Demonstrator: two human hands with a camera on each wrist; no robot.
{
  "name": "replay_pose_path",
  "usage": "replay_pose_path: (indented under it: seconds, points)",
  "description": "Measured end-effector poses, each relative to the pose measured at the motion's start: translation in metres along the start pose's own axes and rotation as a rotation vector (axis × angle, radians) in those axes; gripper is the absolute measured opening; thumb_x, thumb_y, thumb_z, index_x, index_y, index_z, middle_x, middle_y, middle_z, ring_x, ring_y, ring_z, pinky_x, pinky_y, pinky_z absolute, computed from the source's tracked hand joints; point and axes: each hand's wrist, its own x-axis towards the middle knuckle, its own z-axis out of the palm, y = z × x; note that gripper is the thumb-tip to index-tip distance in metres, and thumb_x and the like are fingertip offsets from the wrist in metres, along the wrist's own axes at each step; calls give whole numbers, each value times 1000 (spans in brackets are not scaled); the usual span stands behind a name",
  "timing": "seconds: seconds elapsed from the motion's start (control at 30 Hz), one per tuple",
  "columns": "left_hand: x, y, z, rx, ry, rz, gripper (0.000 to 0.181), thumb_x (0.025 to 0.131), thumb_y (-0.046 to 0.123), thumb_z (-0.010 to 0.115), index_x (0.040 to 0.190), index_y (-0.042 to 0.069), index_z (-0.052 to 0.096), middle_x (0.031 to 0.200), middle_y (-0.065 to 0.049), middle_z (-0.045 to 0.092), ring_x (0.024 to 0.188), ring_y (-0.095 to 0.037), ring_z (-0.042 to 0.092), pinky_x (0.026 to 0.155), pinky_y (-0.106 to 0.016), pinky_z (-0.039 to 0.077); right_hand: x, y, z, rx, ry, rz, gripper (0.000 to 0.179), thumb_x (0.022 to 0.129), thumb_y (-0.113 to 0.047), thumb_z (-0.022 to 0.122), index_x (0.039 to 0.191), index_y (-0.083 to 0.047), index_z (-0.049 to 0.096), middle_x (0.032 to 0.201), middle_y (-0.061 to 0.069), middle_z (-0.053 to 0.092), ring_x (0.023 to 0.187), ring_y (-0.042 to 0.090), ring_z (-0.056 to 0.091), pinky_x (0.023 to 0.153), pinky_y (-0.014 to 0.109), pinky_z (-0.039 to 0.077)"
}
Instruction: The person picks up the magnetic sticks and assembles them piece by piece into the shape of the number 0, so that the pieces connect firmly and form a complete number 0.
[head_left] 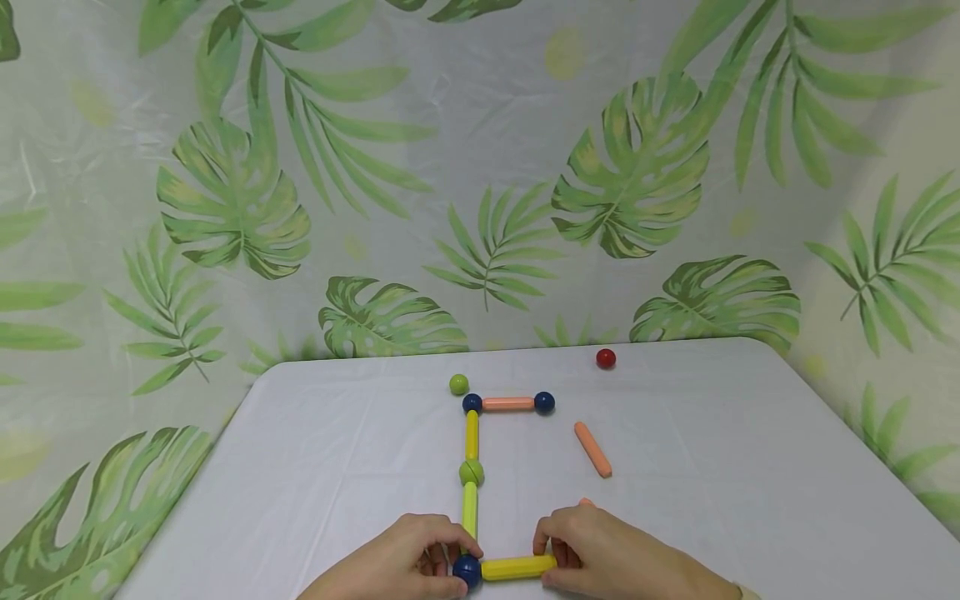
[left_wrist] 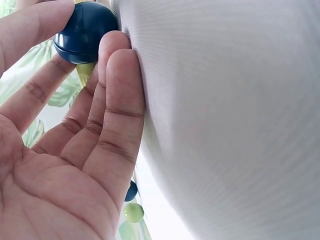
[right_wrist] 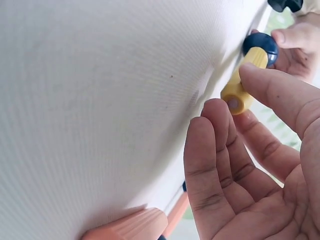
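Note:
My left hand (head_left: 412,557) pinches a dark blue ball (head_left: 467,571) at the near corner of a chain of rods and balls. In the left wrist view that blue ball (left_wrist: 86,31) sits between thumb and index finger. My right hand (head_left: 600,546) pinches the free end of a yellow rod (head_left: 519,568), whose other end meets the blue ball. Up from that ball runs a lime green rod (head_left: 469,510), then a green ball (head_left: 471,472), a second yellow rod (head_left: 472,435), another blue ball (head_left: 472,404), an orange rod (head_left: 508,404) and a last blue ball (head_left: 544,402).
A loose orange rod (head_left: 593,450) lies right of the chain. Another orange rod (right_wrist: 127,225) is by my right hand, mostly hidden in the head view. At the back are a loose green ball (head_left: 459,384) and a red ball (head_left: 606,358), on the white table (head_left: 330,442).

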Motion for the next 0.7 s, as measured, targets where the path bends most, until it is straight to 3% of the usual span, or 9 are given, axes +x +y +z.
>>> replay_pose_path:
  seconds: [0.17,0.3,0.53,0.7]
  points:
    - [0,0,-1,-5,-1,-1,27,97,20,81,123,14,77,103,5,73,78,5,62,72,-17,57,-2,3,-6,45,4,-41,12,95,-25,82,106,-23,76,74,-12,61,66,2,55,64,19,49]
    - [-1,0,-1,-18,-3,-10,27,98,20,81,123,14,77,102,7,72,77,5,62,70,-17,56,-2,4,-17,35,56,-107,14,96,-28,82,106,-21,75,75,-14,60,67,-1,53,62,19,48]
    - [-1,-1,-2,-33,-6,-20,25,98,19,80,123,17,78,102,9,72,78,4,61,71,-17,56,1,14,-59,-1,195,-219,20,99,-30,79,109,-13,73,80,-13,61,70,-2,54,64,20,50]
    - [-1,-1,-2,-36,-9,2,26,98,19,80,123,15,77,103,9,73,78,5,62,70,-18,57,11,34,-95,-82,354,-179,19,101,-26,77,112,-11,73,84,-10,63,75,1,56,68,22,52]
